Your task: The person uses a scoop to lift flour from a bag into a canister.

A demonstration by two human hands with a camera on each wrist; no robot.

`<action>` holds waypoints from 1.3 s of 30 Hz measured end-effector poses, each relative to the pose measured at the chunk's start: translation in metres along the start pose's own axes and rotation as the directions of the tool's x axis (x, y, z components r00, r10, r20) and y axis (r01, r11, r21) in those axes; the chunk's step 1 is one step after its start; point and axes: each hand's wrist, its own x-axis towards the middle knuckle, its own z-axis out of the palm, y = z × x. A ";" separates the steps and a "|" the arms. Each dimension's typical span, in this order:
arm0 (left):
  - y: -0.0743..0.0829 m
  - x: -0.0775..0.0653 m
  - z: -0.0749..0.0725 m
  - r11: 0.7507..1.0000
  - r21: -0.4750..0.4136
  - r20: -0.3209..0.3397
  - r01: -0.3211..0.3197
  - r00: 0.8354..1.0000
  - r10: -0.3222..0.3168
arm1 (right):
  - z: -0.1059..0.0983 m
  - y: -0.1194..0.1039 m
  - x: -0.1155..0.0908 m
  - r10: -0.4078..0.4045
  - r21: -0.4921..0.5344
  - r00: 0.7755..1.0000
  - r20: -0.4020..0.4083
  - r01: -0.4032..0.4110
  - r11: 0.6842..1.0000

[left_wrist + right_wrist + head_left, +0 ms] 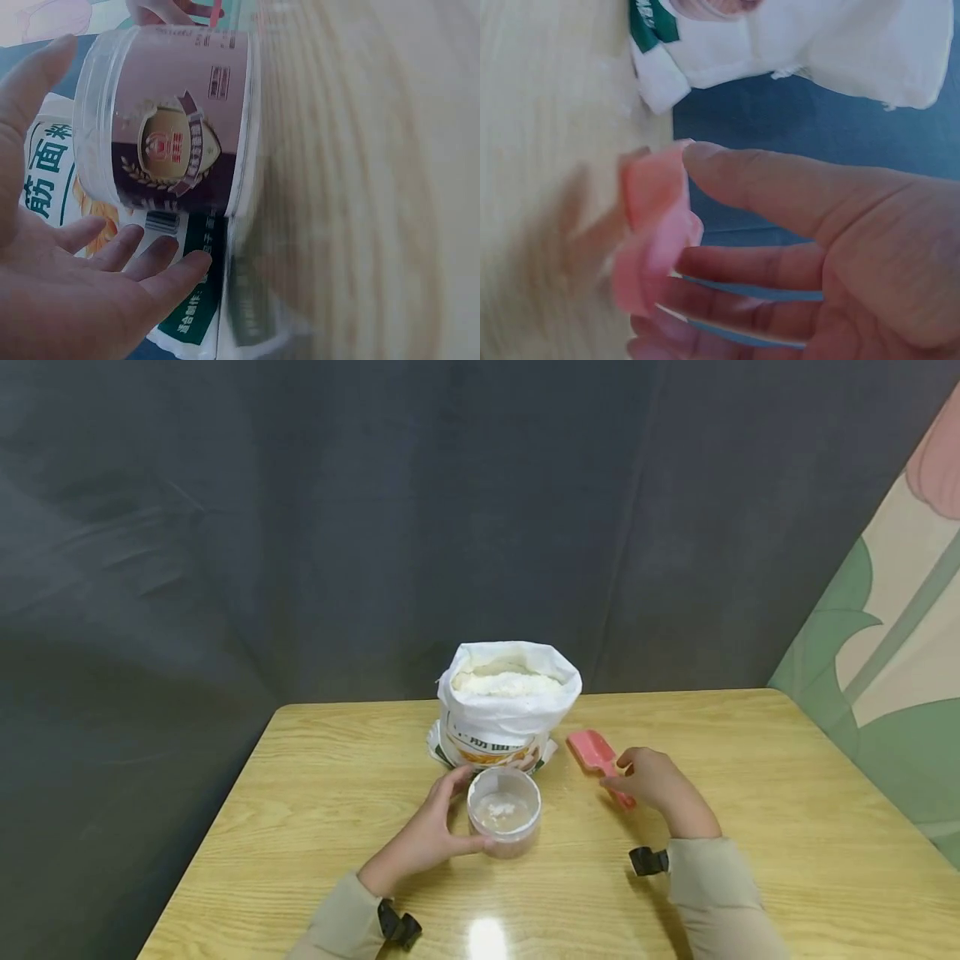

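A clear plastic jar (517,842) with a little white powder inside stands near the middle of the table. My left hand (429,842) is spread around its left side, thumb near the front and fingers toward the back. In the left wrist view, the jar's brown label (176,120) faces the camera and the fingers look straight and loose. To the right lies a pink scoop (592,750). My right hand (663,785) pinches its handle between thumb and fingers; in the right wrist view, the scoop (656,232) is blurred.
An open white bag of flour (495,710) stands directly behind the jar, its top folded back. The wooden table (337,793) reaches back to a dark curtain (450,527). On the right is a flower-patterned panel (885,693).
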 end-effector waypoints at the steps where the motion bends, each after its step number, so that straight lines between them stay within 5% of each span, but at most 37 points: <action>1: -0.001 0.000 0.001 1.000 -0.010 0.000 -0.002 1.000 0.002 | 0.002 0.000 0.001 0.008 0.005 1.000 0.003 -0.008 1.000; 14: -0.011 0.010 0.010 0.982 -0.178 0.042 0.059 0.998 -0.052 | 0.016 0.000 0.008 0.086 0.075 0.996 0.021 -0.087 0.993; 25: -0.013 0.015 0.017 0.993 -0.103 0.027 0.065 0.998 -0.062 | 0.015 -0.001 0.006 0.091 0.065 0.996 0.008 -0.092 0.994; 39: -0.014 0.017 0.021 0.992 -0.128 0.022 0.007 1.000 -0.004 | 0.011 -0.002 0.004 0.076 0.042 0.997 0.018 -0.077 0.996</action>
